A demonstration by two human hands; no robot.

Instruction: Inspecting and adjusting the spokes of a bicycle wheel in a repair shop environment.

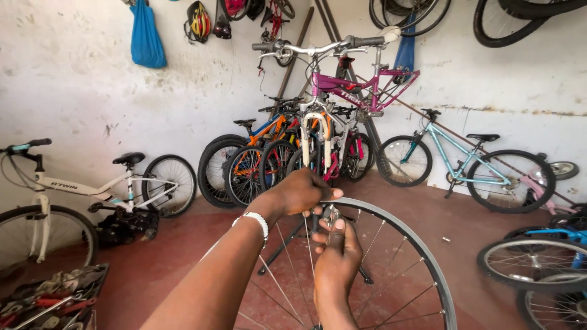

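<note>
Silver spoked bicycle wheel rim (400, 229) stands at 6 o'clock, left hand (299, 192) closed over its top and right hand (335, 253) pinching a small metal tool (331, 215) there; I judge the tool may slip off and scratch the rim

A bare bicycle wheel (391, 244) stands upright, its silver rim with no tyre arcing from twelve o'clock down to four o'clock. Thin spokes fan toward the hub low down, out of sight. A small metal tool (331, 216) sits against the rim's top.
</note>
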